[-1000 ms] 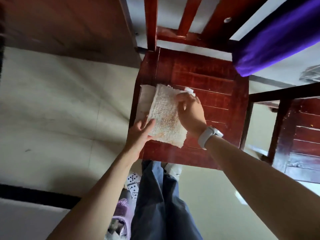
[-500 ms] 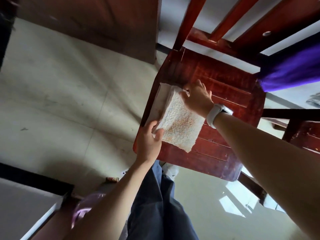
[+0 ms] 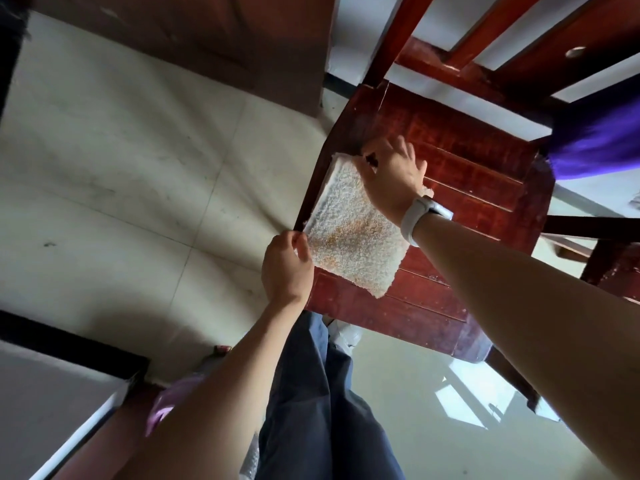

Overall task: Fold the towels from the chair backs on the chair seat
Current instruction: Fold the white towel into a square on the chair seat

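White terry cloth, with a faint orange stain in the middle, makes up the folded towel [image 3: 353, 233] lying on the dark red wooden chair seat [image 3: 467, 174]. The towel sits at the seat's left side, its left border right along the seat's edge, with the floor [image 3: 138, 168] below.

The left hand [image 3: 287, 265] pinches the towel's near left corner between thumb and fingers, just off the seat's edge. The right hand [image 3: 391, 174] rests on the towel's far end; its thumb and forefinger seem to nip the far corner while the other fingers spread loosely over the wood beyond. A white wristband [image 3: 420, 214] circles the right wrist. The two hands are apart, one at each end of the towel's left border.

What could go wrong: because the towel lies so close to the edge under the left hand, a tug toward the body or to the left would likely drag it over the edge and onto the floor. Letting go of one corner first could let the layers slide out of line and spoil the fold. The pile looks thick and springy, so the fold may pop open unless pressed flat.

To the right of the right hand, a purple towel [image 3: 595, 143] hangs from a chair back [image 3: 485, 26], probably waiting its turn.

No containers are in view, so there are no contents to report.
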